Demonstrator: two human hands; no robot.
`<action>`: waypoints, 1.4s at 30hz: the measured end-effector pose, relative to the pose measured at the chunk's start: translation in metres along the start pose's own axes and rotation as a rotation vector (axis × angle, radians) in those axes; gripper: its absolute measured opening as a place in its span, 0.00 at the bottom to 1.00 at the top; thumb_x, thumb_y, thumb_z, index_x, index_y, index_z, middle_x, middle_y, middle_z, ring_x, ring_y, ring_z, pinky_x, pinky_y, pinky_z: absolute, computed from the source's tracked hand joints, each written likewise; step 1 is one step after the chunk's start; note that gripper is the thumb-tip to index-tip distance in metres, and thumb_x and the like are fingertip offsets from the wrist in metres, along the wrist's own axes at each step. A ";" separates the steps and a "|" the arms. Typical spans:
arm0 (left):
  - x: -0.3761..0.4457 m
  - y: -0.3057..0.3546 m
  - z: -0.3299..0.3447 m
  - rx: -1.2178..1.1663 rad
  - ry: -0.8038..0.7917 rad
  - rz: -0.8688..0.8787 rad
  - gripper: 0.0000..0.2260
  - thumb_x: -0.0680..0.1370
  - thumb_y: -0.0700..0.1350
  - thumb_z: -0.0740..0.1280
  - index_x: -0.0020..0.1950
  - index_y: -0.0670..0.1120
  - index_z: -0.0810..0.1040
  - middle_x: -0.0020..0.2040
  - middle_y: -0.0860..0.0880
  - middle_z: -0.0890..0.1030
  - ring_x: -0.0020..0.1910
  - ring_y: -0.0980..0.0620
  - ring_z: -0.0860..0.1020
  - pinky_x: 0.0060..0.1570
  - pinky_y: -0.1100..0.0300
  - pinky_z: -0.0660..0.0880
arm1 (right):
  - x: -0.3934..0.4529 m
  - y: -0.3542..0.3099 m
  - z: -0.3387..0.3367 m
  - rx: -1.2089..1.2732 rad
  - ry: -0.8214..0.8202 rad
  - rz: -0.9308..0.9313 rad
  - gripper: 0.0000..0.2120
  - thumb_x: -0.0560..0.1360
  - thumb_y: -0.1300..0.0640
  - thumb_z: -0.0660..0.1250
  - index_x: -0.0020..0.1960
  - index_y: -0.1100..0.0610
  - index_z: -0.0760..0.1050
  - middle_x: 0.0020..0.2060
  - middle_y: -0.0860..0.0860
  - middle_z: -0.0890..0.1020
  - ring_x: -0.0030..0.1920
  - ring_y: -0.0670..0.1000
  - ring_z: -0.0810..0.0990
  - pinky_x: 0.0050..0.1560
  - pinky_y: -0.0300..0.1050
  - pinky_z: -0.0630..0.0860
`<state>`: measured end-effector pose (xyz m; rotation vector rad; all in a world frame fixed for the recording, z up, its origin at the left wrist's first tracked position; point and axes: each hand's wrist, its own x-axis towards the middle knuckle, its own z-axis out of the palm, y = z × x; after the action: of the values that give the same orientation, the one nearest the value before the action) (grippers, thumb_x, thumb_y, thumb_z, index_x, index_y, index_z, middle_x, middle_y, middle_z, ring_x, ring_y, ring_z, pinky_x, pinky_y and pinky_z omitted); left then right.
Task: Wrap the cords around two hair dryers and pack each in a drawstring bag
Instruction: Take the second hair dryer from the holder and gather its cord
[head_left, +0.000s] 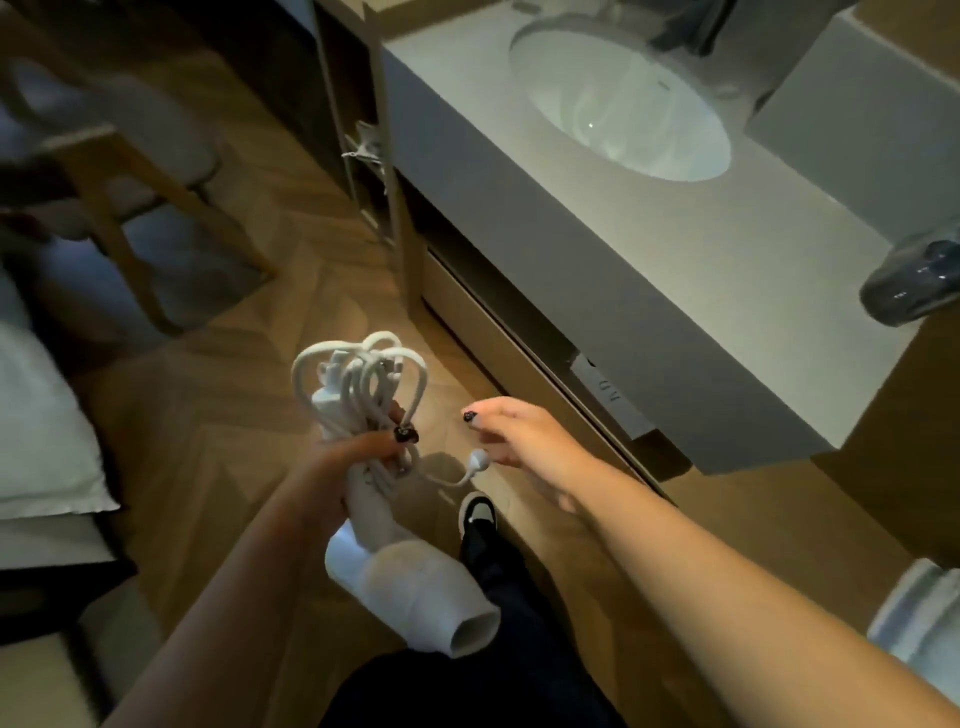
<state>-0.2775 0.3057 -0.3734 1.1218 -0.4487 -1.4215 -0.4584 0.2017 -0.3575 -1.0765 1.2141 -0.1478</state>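
Hair dryer: a white plastic hair dryer (415, 587) hangs upside down in mid-air over the wooden herringbone floor (218, 415), barrel low and near the person's legs, handle pointing up and away.

Cord: its white rubbery cord (358, 379) is gathered in several long loops along the handle, the loop ends fanning out beyond it. Bundling the loops against the handle likely keeps them from springing apart.

Plug end: a short tail of cord trails right from the bundle to a small white plug (479, 460), hanging loose just beside the right hand.

Left hand: the left hand (358, 457) is wrapped round handle and loops together, dark-nailed thumb pressed across the strands to pin them.

Right hand: the right hand (511, 434) holds nothing, fingers relaxed and slightly spread, reaching forward; whether it touches the plug is unclear.

Second dryer: a dark rounded object (914, 280), possibly the other dryer, lies at the right end of the pale grey vanity counter (597, 218); too blurred to be sure.

Sink: a white oval basin (623, 104) is set into the counter.

Bags: no drawstring bag can be made out.

Stage: wrapping looks nearly done, the tail not yet secured.
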 end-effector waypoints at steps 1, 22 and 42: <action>0.007 0.005 -0.003 -0.003 -0.002 0.024 0.13 0.60 0.39 0.75 0.42 0.43 0.80 0.37 0.42 0.79 0.33 0.50 0.79 0.32 0.59 0.78 | 0.010 -0.002 0.005 -0.054 0.013 0.034 0.07 0.76 0.53 0.67 0.53 0.53 0.79 0.51 0.53 0.81 0.53 0.52 0.79 0.58 0.48 0.75; 0.152 0.110 -0.039 -0.092 0.528 0.161 0.13 0.61 0.40 0.73 0.44 0.46 0.81 0.39 0.46 0.81 0.38 0.50 0.80 0.38 0.54 0.78 | 0.186 -0.157 0.015 0.629 0.009 0.247 0.07 0.79 0.62 0.63 0.44 0.61 0.76 0.34 0.53 0.79 0.39 0.51 0.79 0.42 0.43 0.72; 0.331 0.295 -0.194 -0.452 0.915 -0.146 0.08 0.69 0.47 0.75 0.46 0.49 0.80 0.42 0.48 0.80 0.41 0.49 0.79 0.40 0.54 0.76 | 0.329 -0.321 0.139 0.624 0.020 -0.029 0.05 0.77 0.63 0.65 0.53 0.59 0.75 0.52 0.59 0.81 0.52 0.55 0.80 0.60 0.58 0.77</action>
<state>0.1000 0.0043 -0.3422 1.2939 0.5839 -0.9142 -0.0755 -0.0877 -0.3534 -0.5457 1.0654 -0.5240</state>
